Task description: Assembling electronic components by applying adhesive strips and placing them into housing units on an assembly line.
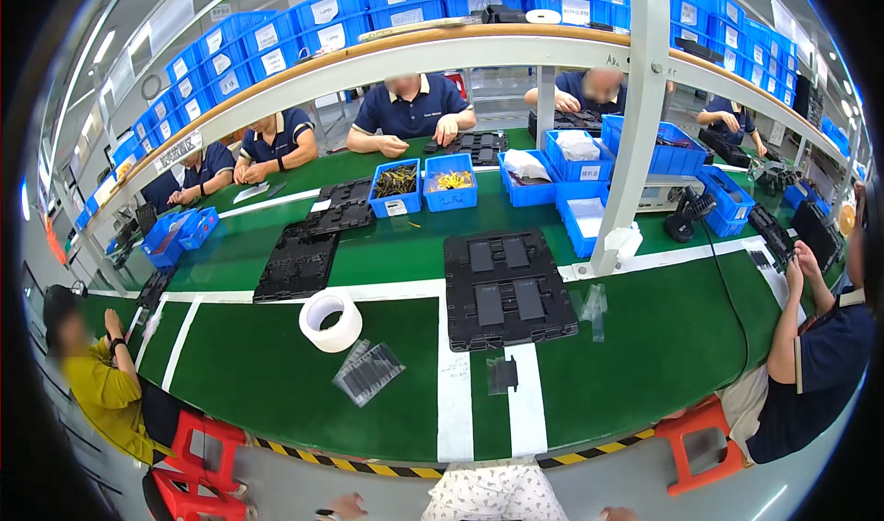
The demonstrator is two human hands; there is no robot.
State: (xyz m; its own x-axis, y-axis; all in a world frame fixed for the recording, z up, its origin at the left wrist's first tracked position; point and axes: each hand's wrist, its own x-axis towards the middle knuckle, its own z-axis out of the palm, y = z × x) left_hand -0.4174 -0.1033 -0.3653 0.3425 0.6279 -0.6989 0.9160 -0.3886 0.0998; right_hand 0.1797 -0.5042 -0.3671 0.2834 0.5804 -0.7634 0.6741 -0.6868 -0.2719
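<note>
My left hand point(346, 506) is low at the bottom edge, off the bench, with a dark band at its wrist. Its fingers look loosely apart and hold nothing I can see. My right hand point(619, 514) is mostly cut off by the lower edge, its fingers hidden. Ahead of me on the green bench lies a black plastic tray point(463, 314) bearing several flat dark rectangular pieces point(529, 299). Nearer are a clear bag of black strips point(368, 372) and a small black piece on clear film point(503, 374). A roll of white tape point(343, 337) rests left of the tray.
A clear plastic strip point(595, 313) lies right of the tray. Beyond stand blue bins point(449, 196), more black trays point(293, 263) and a white shelf post point(635, 134). Co-workers sit around the bench; red stools point(704, 443) flank me. A black cable point(732, 309) crosses the right side.
</note>
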